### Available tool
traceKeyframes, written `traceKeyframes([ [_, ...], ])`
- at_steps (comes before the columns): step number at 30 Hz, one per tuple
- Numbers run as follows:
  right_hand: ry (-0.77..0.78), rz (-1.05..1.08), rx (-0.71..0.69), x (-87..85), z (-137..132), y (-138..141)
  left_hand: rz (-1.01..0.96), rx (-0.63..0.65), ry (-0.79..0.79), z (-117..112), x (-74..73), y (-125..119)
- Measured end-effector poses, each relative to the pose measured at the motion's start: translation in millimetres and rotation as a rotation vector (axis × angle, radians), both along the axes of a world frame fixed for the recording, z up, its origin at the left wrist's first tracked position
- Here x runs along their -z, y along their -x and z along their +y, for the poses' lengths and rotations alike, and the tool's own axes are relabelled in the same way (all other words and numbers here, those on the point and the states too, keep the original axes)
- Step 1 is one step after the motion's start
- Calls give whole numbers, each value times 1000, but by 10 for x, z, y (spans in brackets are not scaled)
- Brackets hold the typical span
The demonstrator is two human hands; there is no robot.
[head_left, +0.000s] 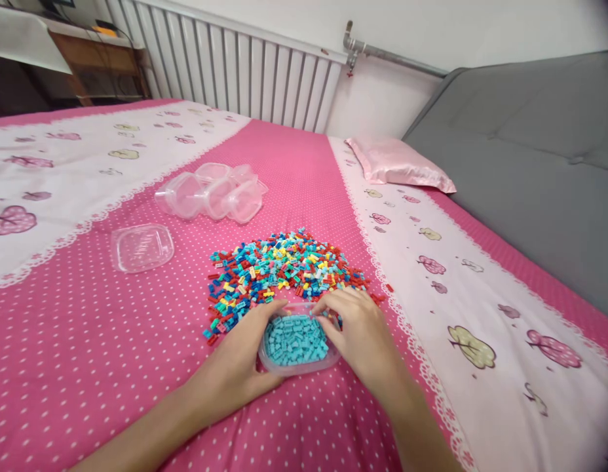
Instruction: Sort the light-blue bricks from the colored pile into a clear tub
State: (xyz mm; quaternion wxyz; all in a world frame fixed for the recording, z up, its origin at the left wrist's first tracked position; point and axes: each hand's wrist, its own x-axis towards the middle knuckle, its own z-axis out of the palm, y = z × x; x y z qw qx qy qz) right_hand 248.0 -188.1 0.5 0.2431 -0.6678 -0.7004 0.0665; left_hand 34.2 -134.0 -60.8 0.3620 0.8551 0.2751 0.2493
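Note:
A small clear plastic tub (284, 367) full of light-blue bricks (297, 341) sits on the pink dotted bedspread. My left hand (240, 357) curls round the tub's left side, fingers pressed on its rim. On the right side, my right hand (360, 328) rests over the rim, its fingers bent down at the far edge. Just beyond the tub lies a heap of small bricks (284, 265) in red, blue, yellow and teal.
A clear lid (141, 247) lies to the left. Several empty clear tubs (213, 191) are piled further back. A pink pillow (399, 165) and a grey padded headboard (530, 157) are on the right. A white radiator (235, 65) stands behind the bed.

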Motion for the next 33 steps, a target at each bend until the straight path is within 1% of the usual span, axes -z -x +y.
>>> traceKeyframes([
  [5, -10, -133, 10, 36, 8, 51, 3, 6, -8, -7, -2, 0],
  [12, -110, -157, 5, 64, 18, 141, 9, -1, -21, -5, -19, -15],
  [19, -69, -133, 6, 67, 35, 114, 12, 10, -35, -8, -25, -10],
  [26, 35, -147, 43, 17, -6, 85, 2, 7, -19, -10, -26, -6],
  [29, 29, -154, 42, 13, -18, 98, -2, 2, -16, -8, -32, -11],
  [33, -18, -180, 37, 46, -1, 119, -1, 6, -3, -10, -41, -11],
])
